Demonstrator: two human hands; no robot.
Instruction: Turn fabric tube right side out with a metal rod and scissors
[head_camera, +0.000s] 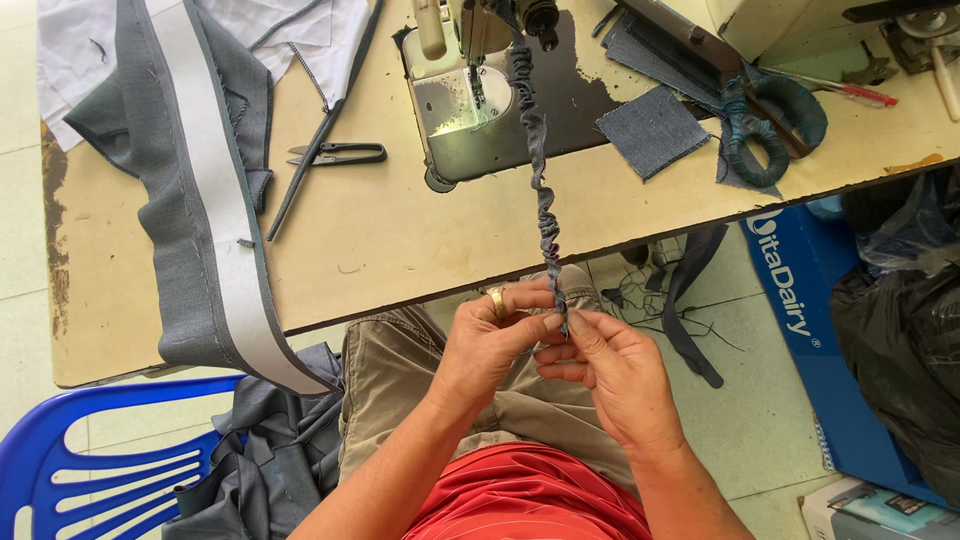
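A narrow, gathered grey fabric strip (538, 170) runs from the sewing machine's needle area (478, 90) down off the table edge to my lap. Both hands pinch its near end: my left hand (490, 345), with a gold ring on one finger, grips it from the left, and my right hand (610, 370) holds it from the right, fingertips touching at the strip. The strip hangs taut and crinkled between the machine and my hands.
A grey garment piece with a white band (205, 200) drapes over the table's left edge. Thread snips (335, 153) lie on the beige table (400, 240); large scissors with wrapped handles (760, 120) and denim scraps (650, 130) sit right. A blue plastic chair (90, 460), blue box (820, 330) and black bag (900, 330) surround me.
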